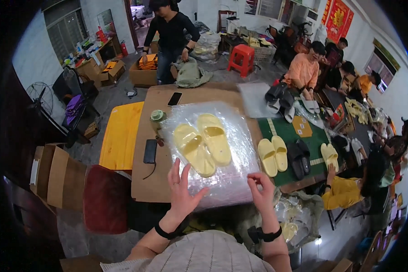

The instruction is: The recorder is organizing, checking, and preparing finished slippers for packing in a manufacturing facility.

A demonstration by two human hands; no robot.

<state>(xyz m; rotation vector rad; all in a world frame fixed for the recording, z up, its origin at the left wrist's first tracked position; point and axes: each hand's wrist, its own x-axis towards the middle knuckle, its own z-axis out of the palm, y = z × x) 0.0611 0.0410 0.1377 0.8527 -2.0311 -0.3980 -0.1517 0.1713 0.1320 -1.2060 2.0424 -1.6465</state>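
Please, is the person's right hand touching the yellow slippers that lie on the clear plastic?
Apart. The head view shows bare clear plastic between the right hand and the yellow slippers.

Head-worn wide fisheye view, from above, facing down and forward; tabletop point(152, 185) close below

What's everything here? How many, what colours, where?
Slippers: two, yellow, on the plastic stack
Plastic stack: one, clear, on the table
Table: one, brown, centre
Other slippers: many, yellow, black, white, right
Mat: one, green, right
Phone: one, black, table's far edge
Corded device: one, black, table's left
Container: one, green, beside stack
Board: one, yellow, left
Chair: one, red, lower left
Stool: one, red, beyond table
Boxes: several, brown, left
People: several, varied clothes, background
Clutter: uncountable, mixed, background
Left hand: one, bare, stack's near-left corner
Right hand: one, bare, stack's near-right corner
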